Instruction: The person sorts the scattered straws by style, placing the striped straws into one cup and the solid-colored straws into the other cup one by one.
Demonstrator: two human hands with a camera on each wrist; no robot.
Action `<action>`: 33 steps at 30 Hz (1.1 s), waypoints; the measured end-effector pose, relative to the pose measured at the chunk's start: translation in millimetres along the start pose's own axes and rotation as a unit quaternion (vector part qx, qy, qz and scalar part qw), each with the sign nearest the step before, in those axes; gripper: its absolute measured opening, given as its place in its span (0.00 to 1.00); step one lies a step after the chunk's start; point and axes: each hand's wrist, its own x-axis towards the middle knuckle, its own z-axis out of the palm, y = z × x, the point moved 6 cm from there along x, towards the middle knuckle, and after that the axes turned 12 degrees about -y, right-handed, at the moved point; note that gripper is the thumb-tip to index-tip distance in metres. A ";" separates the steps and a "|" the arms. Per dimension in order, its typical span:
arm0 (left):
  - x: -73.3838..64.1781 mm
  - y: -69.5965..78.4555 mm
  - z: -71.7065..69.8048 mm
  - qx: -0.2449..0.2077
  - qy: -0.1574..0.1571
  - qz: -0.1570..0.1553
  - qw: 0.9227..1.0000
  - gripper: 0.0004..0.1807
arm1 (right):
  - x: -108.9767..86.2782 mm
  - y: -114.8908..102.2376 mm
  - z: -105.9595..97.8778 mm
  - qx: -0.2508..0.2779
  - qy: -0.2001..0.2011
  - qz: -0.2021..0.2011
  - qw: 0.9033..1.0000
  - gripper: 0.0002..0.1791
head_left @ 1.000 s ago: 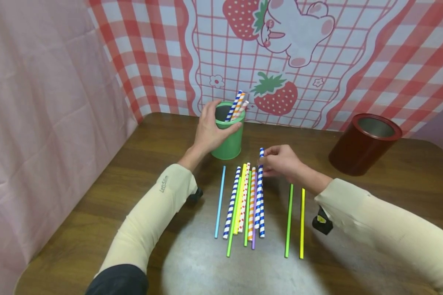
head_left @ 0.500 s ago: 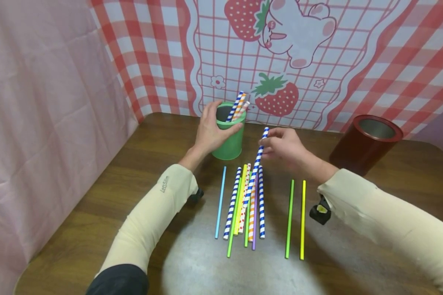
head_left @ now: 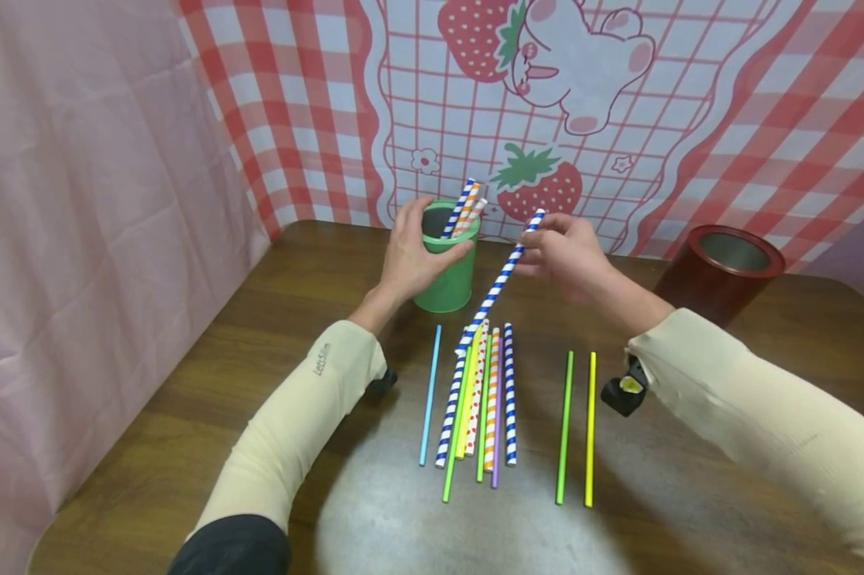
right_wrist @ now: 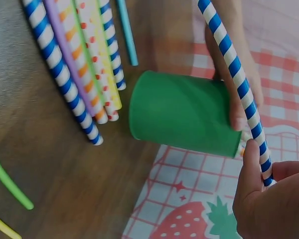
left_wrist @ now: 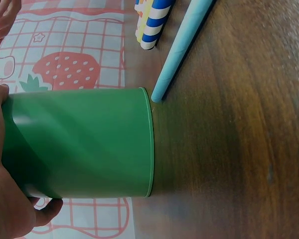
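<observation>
My left hand grips the rim of a green cup standing at the back of the table. Several striped paper straws lean inside the cup. Between thumb and fingers, my right hand pinches a blue-and-white striped straw near its upper end. That straw slants down to the left, right of the cup and above the row of straws. In the right wrist view the held straw passes in front of the left hand. Below the cup lie several loose straws, among them an orange-striped straw and a purple straw.
A dark red cup stands at the back right, partly behind the right forearm. A light blue straw lies at the row's left. Apart on the right lie a green straw and a yellow straw. A patterned cloth hangs behind the table.
My right hand has lifted the blue-and-white straw from the row and moved it up and to the right, tilting its lower end leftward. The left hand stays on the green cup.
</observation>
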 end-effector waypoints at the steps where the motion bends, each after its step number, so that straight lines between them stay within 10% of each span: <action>1: -0.1 0.0 -0.1 -0.001 -0.001 -0.001 1.000 0.49 | 0.5 -2.4 -0.4 0.005 0.004 -0.004 1.000 0.07; 22: 1.3 -0.8 1.2 0.004 0.001 -0.003 1.000 0.48 | 8.7 -42.7 -8.4 0.097 0.080 -0.087 0.988 0.07; 33: 1.4 -1.9 0.2 0.004 0.009 0.016 1.000 0.48 | 12.1 -55.6 -14.2 0.160 0.149 -0.131 0.967 0.09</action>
